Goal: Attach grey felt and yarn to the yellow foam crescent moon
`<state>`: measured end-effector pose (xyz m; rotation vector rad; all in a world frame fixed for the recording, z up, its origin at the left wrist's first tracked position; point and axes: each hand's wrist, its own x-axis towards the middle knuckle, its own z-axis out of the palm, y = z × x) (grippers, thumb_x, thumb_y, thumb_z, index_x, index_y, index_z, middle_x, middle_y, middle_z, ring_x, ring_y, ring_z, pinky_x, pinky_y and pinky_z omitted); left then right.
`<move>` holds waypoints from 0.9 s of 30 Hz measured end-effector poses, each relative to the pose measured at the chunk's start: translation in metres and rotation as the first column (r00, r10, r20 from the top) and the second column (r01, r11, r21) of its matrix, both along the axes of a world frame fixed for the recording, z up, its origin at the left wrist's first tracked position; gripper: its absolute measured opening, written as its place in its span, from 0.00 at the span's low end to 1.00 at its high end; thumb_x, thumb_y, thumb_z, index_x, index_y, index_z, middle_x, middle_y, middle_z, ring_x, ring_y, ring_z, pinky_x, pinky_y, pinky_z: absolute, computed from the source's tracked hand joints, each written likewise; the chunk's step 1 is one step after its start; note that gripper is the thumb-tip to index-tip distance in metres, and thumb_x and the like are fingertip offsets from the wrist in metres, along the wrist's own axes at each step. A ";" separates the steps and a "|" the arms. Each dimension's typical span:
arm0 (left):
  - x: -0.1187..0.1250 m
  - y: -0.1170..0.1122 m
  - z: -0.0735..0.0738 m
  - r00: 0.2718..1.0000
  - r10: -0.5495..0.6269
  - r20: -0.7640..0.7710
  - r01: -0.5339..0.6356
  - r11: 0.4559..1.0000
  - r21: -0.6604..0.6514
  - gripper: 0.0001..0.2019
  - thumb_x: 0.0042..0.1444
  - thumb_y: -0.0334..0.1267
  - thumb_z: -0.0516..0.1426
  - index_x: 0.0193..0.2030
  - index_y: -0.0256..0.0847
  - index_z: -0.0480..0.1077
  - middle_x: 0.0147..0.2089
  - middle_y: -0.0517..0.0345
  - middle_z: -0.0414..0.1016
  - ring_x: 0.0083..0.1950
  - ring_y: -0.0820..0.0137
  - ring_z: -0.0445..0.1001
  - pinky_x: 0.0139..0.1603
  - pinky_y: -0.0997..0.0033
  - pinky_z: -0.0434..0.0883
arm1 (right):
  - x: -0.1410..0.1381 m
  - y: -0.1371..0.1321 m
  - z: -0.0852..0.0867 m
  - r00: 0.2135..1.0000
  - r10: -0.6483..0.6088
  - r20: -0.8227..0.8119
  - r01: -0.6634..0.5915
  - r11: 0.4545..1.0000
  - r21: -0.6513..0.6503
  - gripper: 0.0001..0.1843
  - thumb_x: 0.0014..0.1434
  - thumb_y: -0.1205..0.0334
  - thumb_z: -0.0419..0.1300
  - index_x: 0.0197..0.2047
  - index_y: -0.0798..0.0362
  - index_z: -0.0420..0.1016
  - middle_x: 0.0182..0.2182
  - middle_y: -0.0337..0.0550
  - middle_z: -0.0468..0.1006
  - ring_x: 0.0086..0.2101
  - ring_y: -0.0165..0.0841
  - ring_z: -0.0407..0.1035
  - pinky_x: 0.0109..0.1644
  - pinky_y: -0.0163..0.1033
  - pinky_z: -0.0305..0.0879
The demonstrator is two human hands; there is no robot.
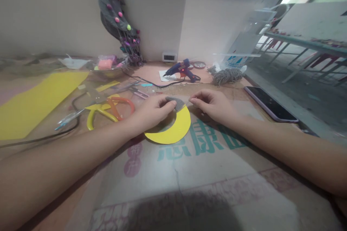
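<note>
Head view looks down on a desk [150,70] covered near the person by a printed sheet [189,173] with green characters. A yellow crescent [173,131] lies flat on that sheet, just ahead of both hands, its open side facing left and away. Its far tip is wound with grey yarn [178,103]. The left hand [153,112] rests over the crescent's inner curve, with its thumb and fingers closed on the yarn-covered tip. The right hand [213,104] sits just right of that tip, close to it, knuckles up and fingers curled into a tight pinch; whether a strand runs between them cannot be told. Scissors [111,110] with orange and yellow handles lie just left of the left hand, and a yellow sheet [35,97] lies farther left. Beyond the hands a blue glue gun [181,69] stands with its cord trailing left, and a grey skein [225,75] lies to its right. A phone [271,104] lies face up near the desk's right edge.
</note>
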<state>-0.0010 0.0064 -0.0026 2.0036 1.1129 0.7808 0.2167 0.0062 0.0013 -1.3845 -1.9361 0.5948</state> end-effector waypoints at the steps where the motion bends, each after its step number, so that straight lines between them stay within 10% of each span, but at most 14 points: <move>1: 0.000 0.000 0.000 1.000 -0.004 -0.003 0.004 1.000 0.002 0.17 0.61 0.42 0.50 0.23 0.39 0.66 0.21 0.65 0.68 0.25 0.73 0.64 0.29 0.73 0.60 | 0.000 0.000 0.000 1.000 -0.002 0.005 0.002 1.000 0.002 0.13 0.59 0.53 0.59 0.36 0.55 0.77 0.21 0.37 0.73 0.22 0.28 0.64 0.26 0.34 0.58; 18: 0.000 -0.002 0.000 0.995 -0.083 0.046 0.086 0.995 -0.053 0.14 0.61 0.42 0.50 0.27 0.39 0.67 0.25 0.64 0.69 0.27 0.72 0.67 0.30 0.73 0.62 | 0.001 0.000 0.001 1.000 -0.001 0.002 0.001 1.000 0.015 0.13 0.59 0.53 0.59 0.36 0.54 0.77 0.21 0.37 0.73 0.22 0.28 0.64 0.27 0.34 0.59; 24: 0.002 0.000 -0.002 0.990 0.049 0.134 -0.040 0.997 -0.072 0.16 0.60 0.45 0.51 0.27 0.39 0.68 0.26 0.62 0.69 0.29 0.72 0.67 0.32 0.73 0.63 | 0.006 0.006 -0.004 0.966 0.074 -0.248 -0.073 0.997 0.013 0.19 0.60 0.55 0.57 0.54 0.50 0.67 0.38 0.40 0.74 0.23 0.26 0.66 0.25 0.34 0.63; 27: 0.002 0.004 -0.006 0.973 0.097 0.209 -0.077 0.992 -0.105 0.15 0.60 0.47 0.52 0.28 0.39 0.68 0.28 0.61 0.70 0.30 0.72 0.68 0.31 0.73 0.63 | 0.007 0.007 -0.005 0.935 0.051 -0.351 -0.035 0.998 0.052 0.11 0.61 0.54 0.57 0.45 0.50 0.65 0.34 0.37 0.70 0.22 0.25 0.65 0.24 0.33 0.63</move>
